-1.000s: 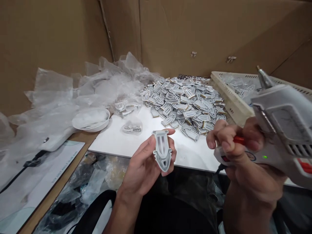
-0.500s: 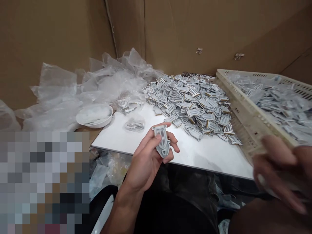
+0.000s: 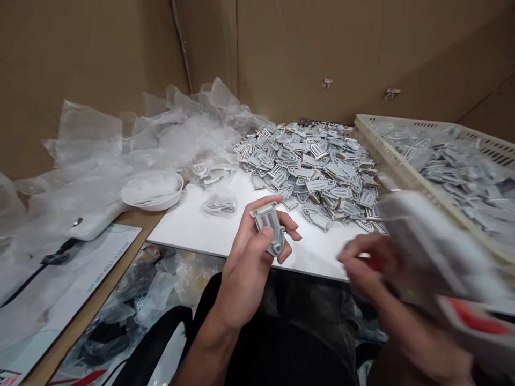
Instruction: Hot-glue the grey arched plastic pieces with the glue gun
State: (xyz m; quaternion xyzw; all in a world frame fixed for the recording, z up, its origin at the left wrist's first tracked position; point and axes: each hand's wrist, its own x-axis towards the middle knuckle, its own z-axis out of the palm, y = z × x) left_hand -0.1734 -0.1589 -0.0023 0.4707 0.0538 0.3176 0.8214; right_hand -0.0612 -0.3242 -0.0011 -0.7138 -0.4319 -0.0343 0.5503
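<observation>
White sheet | small lettering, seemingly upside down | wording not legible

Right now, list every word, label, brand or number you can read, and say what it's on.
Nothing can be read with certainty.
Sheet at the left: a slanted line of print, too small to read.
Same sheet, bottom corner: pink and dark marks, unreadable.
Glue gun in the right hand: too blurred to tell any lettering.
</observation>
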